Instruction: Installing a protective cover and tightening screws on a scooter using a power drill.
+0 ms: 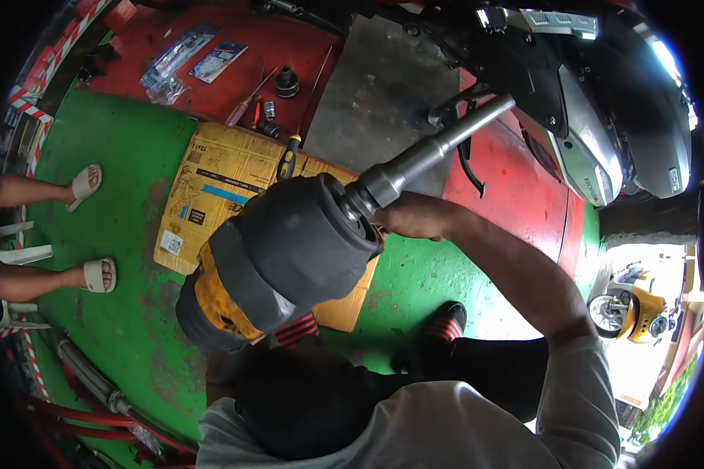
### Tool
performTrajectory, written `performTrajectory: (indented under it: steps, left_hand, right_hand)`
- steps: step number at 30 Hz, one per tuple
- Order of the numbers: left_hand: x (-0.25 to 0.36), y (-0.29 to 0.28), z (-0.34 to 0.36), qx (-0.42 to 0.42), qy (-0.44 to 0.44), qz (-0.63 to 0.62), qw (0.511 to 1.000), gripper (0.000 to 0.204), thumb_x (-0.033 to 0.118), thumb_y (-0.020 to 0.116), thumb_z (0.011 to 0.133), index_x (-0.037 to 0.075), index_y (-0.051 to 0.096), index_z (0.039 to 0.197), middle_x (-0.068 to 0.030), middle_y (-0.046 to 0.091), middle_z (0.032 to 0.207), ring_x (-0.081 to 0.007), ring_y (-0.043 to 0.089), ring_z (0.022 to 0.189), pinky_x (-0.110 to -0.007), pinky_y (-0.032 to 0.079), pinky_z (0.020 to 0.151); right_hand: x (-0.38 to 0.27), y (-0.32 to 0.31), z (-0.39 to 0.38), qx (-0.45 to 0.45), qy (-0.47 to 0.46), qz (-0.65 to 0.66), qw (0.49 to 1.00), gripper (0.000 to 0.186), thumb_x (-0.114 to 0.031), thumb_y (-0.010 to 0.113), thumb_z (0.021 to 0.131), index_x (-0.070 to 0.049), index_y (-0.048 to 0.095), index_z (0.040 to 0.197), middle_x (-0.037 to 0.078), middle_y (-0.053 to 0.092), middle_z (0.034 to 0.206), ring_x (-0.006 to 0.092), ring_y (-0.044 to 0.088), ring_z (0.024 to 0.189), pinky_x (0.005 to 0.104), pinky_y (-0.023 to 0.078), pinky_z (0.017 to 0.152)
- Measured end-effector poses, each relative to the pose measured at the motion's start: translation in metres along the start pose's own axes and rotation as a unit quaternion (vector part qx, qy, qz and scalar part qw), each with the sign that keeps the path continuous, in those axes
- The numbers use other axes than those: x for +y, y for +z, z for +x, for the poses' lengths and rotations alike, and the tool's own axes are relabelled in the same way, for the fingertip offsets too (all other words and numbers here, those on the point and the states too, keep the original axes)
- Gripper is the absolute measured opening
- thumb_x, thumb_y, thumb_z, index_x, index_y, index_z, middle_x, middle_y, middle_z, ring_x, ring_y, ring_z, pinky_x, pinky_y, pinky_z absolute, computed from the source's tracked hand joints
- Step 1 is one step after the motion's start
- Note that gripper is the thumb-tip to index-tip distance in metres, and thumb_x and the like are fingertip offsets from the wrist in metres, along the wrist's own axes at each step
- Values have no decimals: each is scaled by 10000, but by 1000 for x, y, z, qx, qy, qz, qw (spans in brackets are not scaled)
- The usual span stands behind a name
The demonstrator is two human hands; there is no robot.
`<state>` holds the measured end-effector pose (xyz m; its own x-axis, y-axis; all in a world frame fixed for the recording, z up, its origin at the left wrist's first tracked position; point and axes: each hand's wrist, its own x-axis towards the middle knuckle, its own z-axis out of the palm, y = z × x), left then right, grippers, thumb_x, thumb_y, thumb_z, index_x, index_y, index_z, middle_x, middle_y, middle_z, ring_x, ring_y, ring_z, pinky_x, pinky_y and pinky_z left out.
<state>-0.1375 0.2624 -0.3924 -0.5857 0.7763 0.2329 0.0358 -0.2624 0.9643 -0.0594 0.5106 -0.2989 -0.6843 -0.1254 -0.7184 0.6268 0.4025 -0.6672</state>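
A yellow and black impact wrench (289, 250) fills the middle of the view, tilted, its nose toward the upper right. A long grey metal extension (434, 150) sticks out of its nose toward the motorcycle. My right hand (411, 216) is closed at the wrench's nose, beside the extension's base; its fingertips are mostly hidden behind the tool. My left forearm runs up under the rear of the wrench, which covers the left hand. Below lies a flattened cardboard box (203, 168), with a screwdriver (289, 159) with black and yellow handle at its far edge.
A motorcycle (547, 102) stands at the upper right. On the red floor are a pink-handled screwdriver (238, 114), a large black socket (287, 83), smaller sockets (269, 109) and packages (217, 62). A person's sandalled feet (98, 275) are at left; a yellow scooter (645, 311) stands far right.
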Motion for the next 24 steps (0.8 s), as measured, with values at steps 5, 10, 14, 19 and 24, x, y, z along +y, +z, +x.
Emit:
performTrajectory:
  steps: [5,10,14,19,24]
  left_hand:
    - [-8,2,-2,15,24,-104,994,447,299,705,920,-38,528,1154,-124,595,1052,-221,599,769,-404,493,698]
    - [-19,7,-4,13,44,-167,985,506,310,712,919,-59,506,1198,-126,585,1085,-206,589,770,-396,486,707]
    - [-26,8,-6,6,52,-199,979,553,318,717,918,-75,488,1233,-128,577,1112,-194,581,770,-389,479,714]
    - [-35,6,-4,-19,55,-224,973,613,329,724,917,-95,465,1277,-130,568,1145,-179,572,771,-381,472,722]
    - [-30,11,3,-13,67,-225,972,604,320,732,915,-78,468,1285,-125,563,1146,-171,573,778,-369,480,743]
  right_hand:
    - [7,3,20,-87,22,3,996,1093,-660,693,847,-12,246,1605,271,382,1586,372,380,1485,444,341,1196]
    - [15,13,33,-45,-26,14,999,1143,-606,750,814,52,209,1576,286,497,1489,376,444,1433,437,371,1168]
    - [9,16,28,-37,4,-9,999,1159,-583,780,805,104,215,1548,290,551,1432,370,495,1389,410,410,1131]
    - [2,11,24,-24,13,-9,1000,1153,-562,788,811,113,206,1543,279,588,1388,346,539,1348,381,447,1086]
    - [11,11,29,6,-21,-35,999,1156,-605,773,810,115,228,1531,264,623,1341,336,570,1312,395,469,1055]
